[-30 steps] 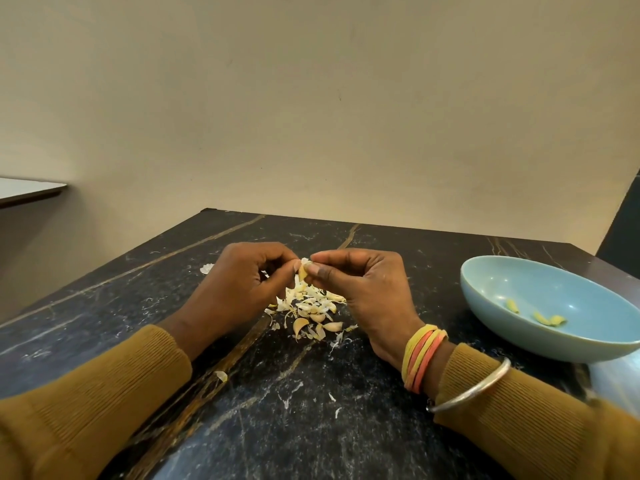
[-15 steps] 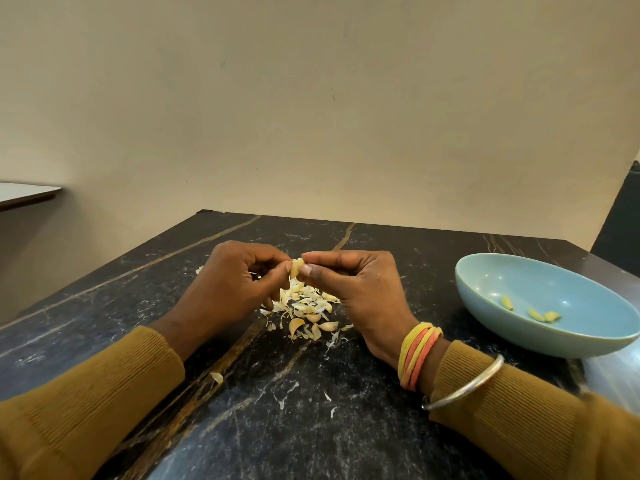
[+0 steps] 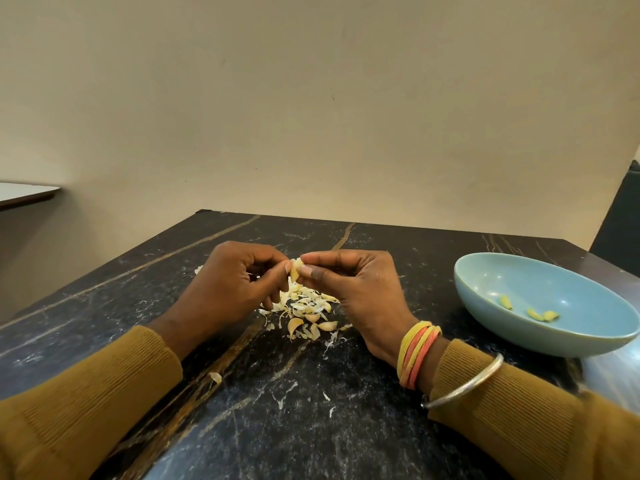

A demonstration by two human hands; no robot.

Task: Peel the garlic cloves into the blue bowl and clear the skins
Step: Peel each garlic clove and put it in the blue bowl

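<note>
**Clove pinched between both hands, bowl sitting off to the right**

I'm watching this one through the head camera. Both hands are working on one small pale-yellow garlic clove [image 3: 295, 270] above the middle of the black marble-look tabletop [image 3: 311, 427]. The left hand [image 3: 239, 285] is pinching it with thumb and forefinger from one side. The right hand [image 3: 360, 292] is pinching it from the other, and the fingers are curling in on both. The clove is standing roughly upright between the fingertips, tilting a bit. It's hanging just above the heap of papery skins and unpeeled cloves [image 3: 304, 306] lying on the table.

The bit I'm keying on is the shallow light-blue ceramic bowl [image 3: 571, 292]. It's sitting well apart to the right, near the table's right edge, so the right hand is clearly the nearer one. Three peeled cloves [image 3: 505, 302] are lying in it.

I'm guessing this clove is mid-peel, but I can't tell how much skin is on it. Once it's bare, I'm expecting a sideways carry to the right. Loose flakes are lying toward the near edge too, so I'd say the clearing isn't started.
</note>
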